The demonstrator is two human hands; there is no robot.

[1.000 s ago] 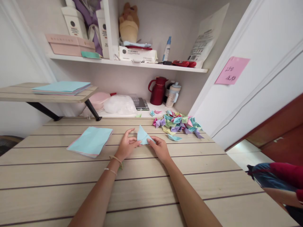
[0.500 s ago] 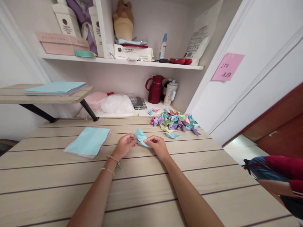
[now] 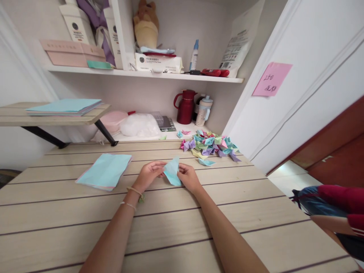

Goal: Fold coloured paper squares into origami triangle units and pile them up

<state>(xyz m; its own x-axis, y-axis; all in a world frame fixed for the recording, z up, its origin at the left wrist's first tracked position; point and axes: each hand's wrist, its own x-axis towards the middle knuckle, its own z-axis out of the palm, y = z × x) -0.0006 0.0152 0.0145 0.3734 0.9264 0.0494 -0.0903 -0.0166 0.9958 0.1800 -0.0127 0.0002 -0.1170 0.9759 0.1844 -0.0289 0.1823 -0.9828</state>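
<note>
A partly folded light-blue sheet of origami paper (image 3: 172, 172) is held up between my hands over the middle of the table. My left hand (image 3: 149, 175) pinches its left edge with thumb and fingertips. On the opposite side, my right hand (image 3: 188, 176) grips the paper's right edge, thumb in front and fingers behind. To the left lies a stack of light-blue and pink paper sheets (image 3: 105, 170). A heap of small folded paper boats (image 3: 212, 144) in several colours sits at the back right, with one blue paper boat (image 3: 206, 162) just in front of it.
A raised wooden shelf (image 3: 93, 117) at left carries more paper sheets (image 3: 65, 106). Behind the table stand a red jug (image 3: 185, 108), a speckled cup (image 3: 203, 112) and a white plastic bag (image 3: 140, 125). At the right edge, part of another person (image 3: 332, 204) shows.
The blue paper has been turned between my hands; its long point now hangs downward instead of reaching right under my right hand. Both hands stay in nearly the same place.
</note>
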